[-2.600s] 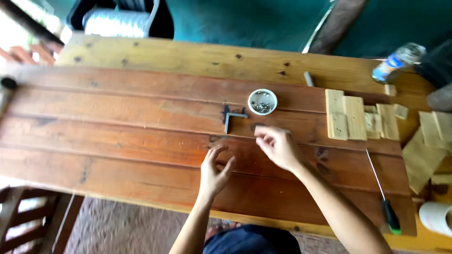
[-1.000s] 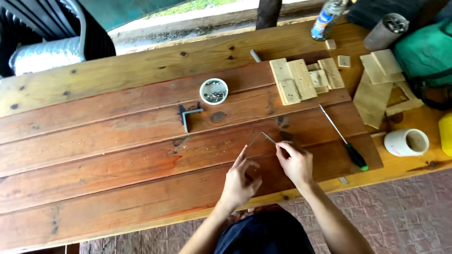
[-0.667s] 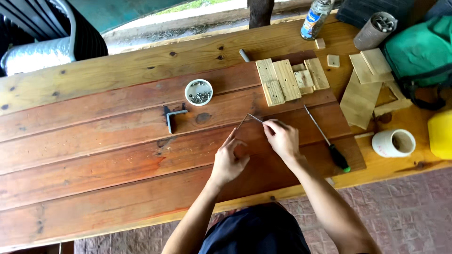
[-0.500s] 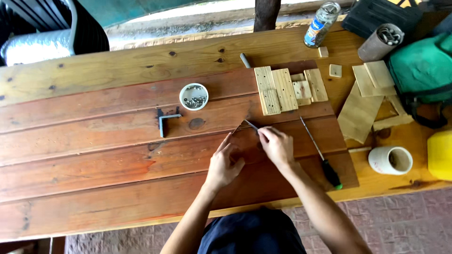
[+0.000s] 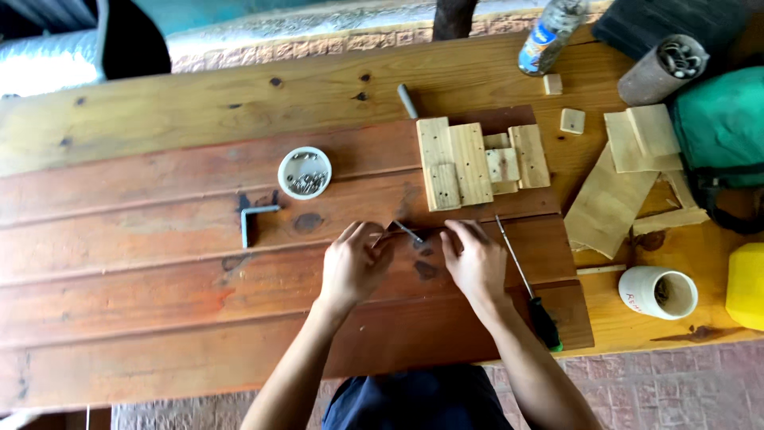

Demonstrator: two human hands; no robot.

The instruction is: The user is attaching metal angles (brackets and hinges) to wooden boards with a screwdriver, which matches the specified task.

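A long wooden bench of reddish and pale planks carries everything. At its right end lies a green bag, with a dark roll of fabric at the far right corner and a grey tube packed with small metal pieces just beside it. A loose heap of pale wood offcuts sits near the right end, and a tidier cluster of drilled wooden blocks lies toward the far middle. A yellow container touches the right edge near the near corner, with a white cup lying on its side beside it. A plastic bottle lies at the far edge. A screwdriver with a dark and green handle points from the blocks toward the near edge. A small white dish of screws stands left of the blocks, and a grey angle bracket lies just left of and nearer than it.

Both hands rest near the middle of the bench, close to its near edge. The left hand and the right hand are curled, fingertips pinching the ends of a thin metal rod that spans the gap between them, low over the planks, just nearer than the blocks.
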